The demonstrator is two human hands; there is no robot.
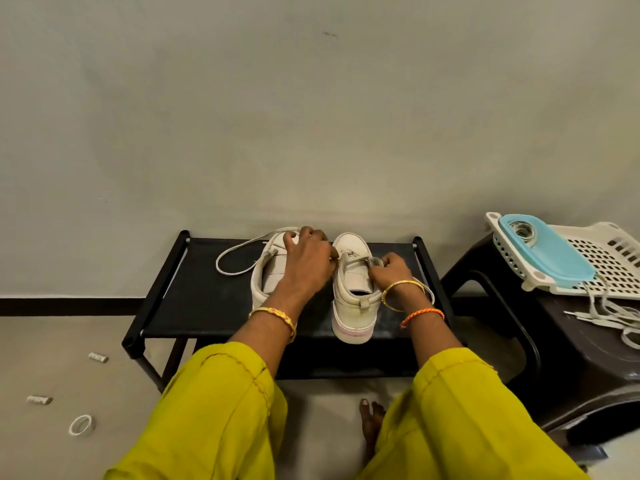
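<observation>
Two white sneakers stand side by side on a low black rack (180,299), toes toward the wall. The left sneaker (266,275) has a loose white lace (235,256) looping out to its left. My left hand (308,261) reaches across it and pinches a lace end at the left side of the right sneaker (351,292). My right hand (389,270) pinches the other end of that lace at the shoe's right side, so the lace runs across its upper eyelets.
A dark plastic stool (568,358) stands right of the rack. It carries a white basket (609,261), a light blue lid (543,251) and loose white laces (602,317). On the floor at left lie a tape ring (82,425) and two small rolls (98,357). A bare foot (370,420) is below the rack.
</observation>
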